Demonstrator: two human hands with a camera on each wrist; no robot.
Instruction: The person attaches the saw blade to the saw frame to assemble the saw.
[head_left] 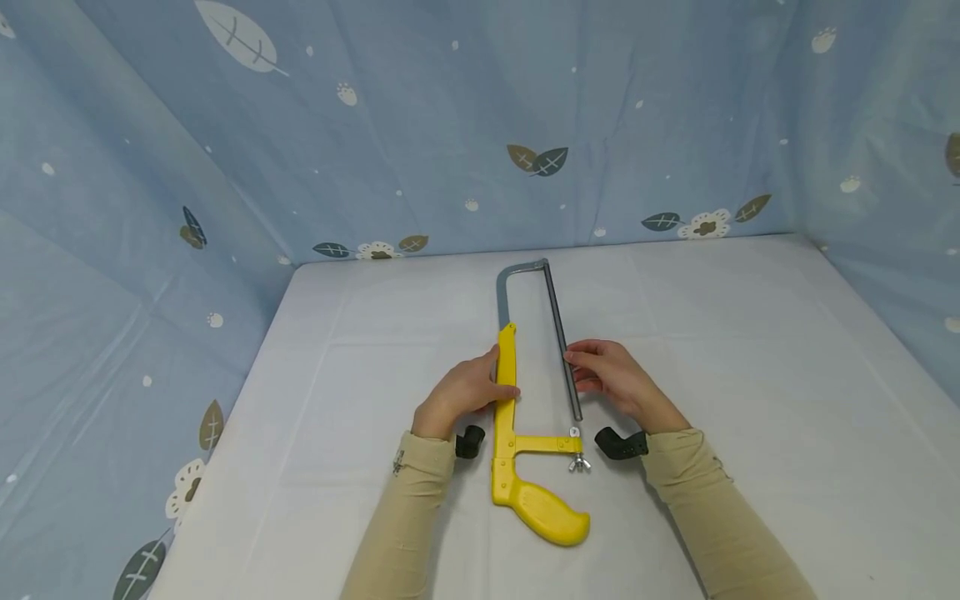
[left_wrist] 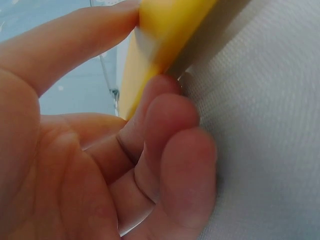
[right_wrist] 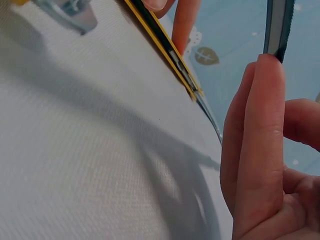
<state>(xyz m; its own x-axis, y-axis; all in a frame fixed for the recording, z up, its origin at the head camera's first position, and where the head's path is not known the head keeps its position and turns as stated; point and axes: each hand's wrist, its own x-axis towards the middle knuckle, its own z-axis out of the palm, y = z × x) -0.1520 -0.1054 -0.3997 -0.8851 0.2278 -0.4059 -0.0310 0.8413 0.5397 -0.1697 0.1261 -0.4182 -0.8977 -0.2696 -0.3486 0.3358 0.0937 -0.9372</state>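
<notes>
A hacksaw frame [head_left: 505,433] with a yellow handle [head_left: 551,514] and a grey far arm lies on the white-covered table. My left hand [head_left: 459,392] grips its yellow spine, thumb over the top; the left wrist view shows the yellow spine [left_wrist: 167,30] between thumb and fingers. The grey saw blade [head_left: 556,310] meets the frame's far tip. Its near end sits just beyond the small pin [head_left: 574,432], with a slight gap seen from above. My right hand [head_left: 611,375] pinches the blade's near half; the right wrist view shows the toothed blade [right_wrist: 276,27] at the fingertips.
A silver wing nut [head_left: 579,464] is on the near crossbar of the frame. White cloth covers the table [head_left: 360,358]. A blue patterned curtain [head_left: 420,125] hangs behind and at both sides. Black wrist mounts [head_left: 621,444] stick out beside both hands.
</notes>
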